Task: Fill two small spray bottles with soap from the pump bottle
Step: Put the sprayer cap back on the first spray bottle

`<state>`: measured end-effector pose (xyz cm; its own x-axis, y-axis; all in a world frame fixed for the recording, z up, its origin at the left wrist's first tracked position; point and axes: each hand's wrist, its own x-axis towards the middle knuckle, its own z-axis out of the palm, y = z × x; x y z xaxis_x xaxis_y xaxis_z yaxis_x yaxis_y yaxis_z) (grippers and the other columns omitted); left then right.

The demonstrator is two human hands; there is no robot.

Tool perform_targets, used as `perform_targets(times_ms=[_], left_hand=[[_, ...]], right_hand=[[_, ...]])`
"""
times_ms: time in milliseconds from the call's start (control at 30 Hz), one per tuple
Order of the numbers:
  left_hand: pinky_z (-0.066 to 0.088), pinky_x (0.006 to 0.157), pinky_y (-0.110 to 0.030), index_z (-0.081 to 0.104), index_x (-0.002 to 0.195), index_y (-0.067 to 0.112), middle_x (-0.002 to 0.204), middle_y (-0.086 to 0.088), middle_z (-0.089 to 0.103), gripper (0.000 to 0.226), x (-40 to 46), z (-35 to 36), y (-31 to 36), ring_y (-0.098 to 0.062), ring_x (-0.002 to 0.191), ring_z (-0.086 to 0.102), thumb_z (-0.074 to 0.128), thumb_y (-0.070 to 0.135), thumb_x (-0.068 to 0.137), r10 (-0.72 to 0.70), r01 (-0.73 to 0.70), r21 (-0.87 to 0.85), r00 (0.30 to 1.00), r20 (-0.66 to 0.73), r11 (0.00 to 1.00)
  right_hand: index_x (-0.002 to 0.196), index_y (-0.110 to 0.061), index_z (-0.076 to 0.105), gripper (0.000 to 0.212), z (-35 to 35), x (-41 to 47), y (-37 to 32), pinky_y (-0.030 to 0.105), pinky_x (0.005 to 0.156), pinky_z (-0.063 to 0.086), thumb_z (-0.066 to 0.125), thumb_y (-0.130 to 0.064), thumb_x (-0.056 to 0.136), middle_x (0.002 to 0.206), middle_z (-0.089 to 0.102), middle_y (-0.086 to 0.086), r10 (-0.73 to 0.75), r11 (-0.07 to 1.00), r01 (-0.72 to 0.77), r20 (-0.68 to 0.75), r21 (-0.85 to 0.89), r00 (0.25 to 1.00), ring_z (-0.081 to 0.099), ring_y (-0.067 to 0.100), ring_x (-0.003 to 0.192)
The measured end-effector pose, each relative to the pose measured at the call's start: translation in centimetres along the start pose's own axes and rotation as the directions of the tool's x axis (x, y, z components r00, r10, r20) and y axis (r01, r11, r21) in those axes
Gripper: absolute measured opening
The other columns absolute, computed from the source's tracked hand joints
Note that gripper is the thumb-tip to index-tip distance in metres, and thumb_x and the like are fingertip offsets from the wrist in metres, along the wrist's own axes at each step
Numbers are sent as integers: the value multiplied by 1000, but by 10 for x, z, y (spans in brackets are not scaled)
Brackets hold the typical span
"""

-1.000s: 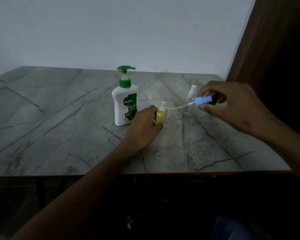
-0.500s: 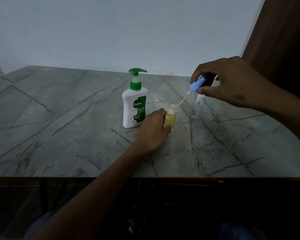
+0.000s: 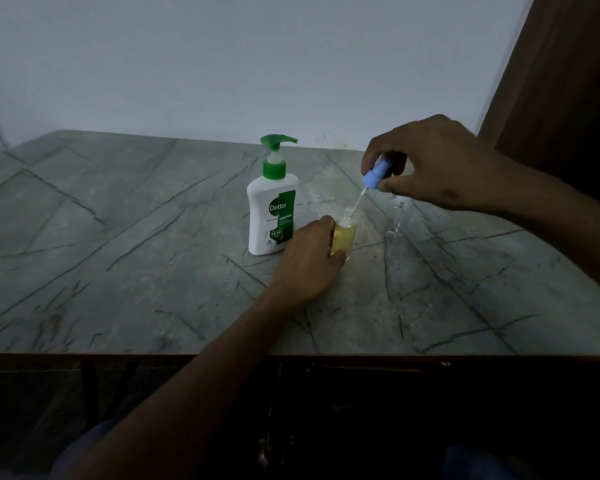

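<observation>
Standing on the grey table [image 3: 118, 237], one small spray bottle [image 3: 344, 237] is already filled with yellow soap, nearly to its neck. It is held steady by the left hand [image 3: 309, 261], whose fingers are curled round it. Its blue spray top [image 3: 377, 173] is pinched by the right hand [image 3: 433, 161] just above, and the thin tube [image 3: 355, 202] is being slid into the open neck. The top is not yet screwed on. A second small bottle [image 3: 397, 216], clear and seemingly empty, is partly hidden behind the right hand, so it seems half the job is left. The white pump bottle [image 3: 272, 216] with its green pump is standing just beside the left hand
</observation>
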<state>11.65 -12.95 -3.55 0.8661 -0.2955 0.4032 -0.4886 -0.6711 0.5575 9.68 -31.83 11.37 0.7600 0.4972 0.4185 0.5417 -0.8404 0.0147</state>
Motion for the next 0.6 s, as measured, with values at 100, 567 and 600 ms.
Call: perform_targets(times_ms=[100, 567, 600], left_hand=[[46, 73, -32, 55, 109, 15, 102, -3, 62, 24, 0, 0, 0, -17, 89, 58, 71, 23, 93, -1, 1, 7, 1000, -3, 1000], [46, 76, -32, 57, 115, 12, 109, -6, 64, 27, 0, 2, 0, -19, 93, 59, 70, 22, 94, 2, -2, 16, 1000, -11, 1000], [46, 77, -32, 57, 117, 12, 110, -7, 65, 28, 0, 2, 0, -19, 94, 59, 70, 22, 95, 4, -3, 19, 1000, -13, 1000]], right_hand=[[94, -31, 72, 17, 14, 10, -5, 38, 74, 54, 74, -21, 81, 88, 67, -15, -42, 999, 44, 66, -15, 997, 60, 7, 77], [94, -24, 67, 13, 41, 31, -1, 31, 70, 43, 75, -33, 88, 89, 56, -11, -84, 991, 111, 298, -77, 951, 51, 7, 77], [93, -24, 65, 17, 42, 32, -1, 29, 67, 40, 74, -38, 89, 90, 57, -9, -85, 988, 121, 320, -94, 943, 49, 6, 74]])
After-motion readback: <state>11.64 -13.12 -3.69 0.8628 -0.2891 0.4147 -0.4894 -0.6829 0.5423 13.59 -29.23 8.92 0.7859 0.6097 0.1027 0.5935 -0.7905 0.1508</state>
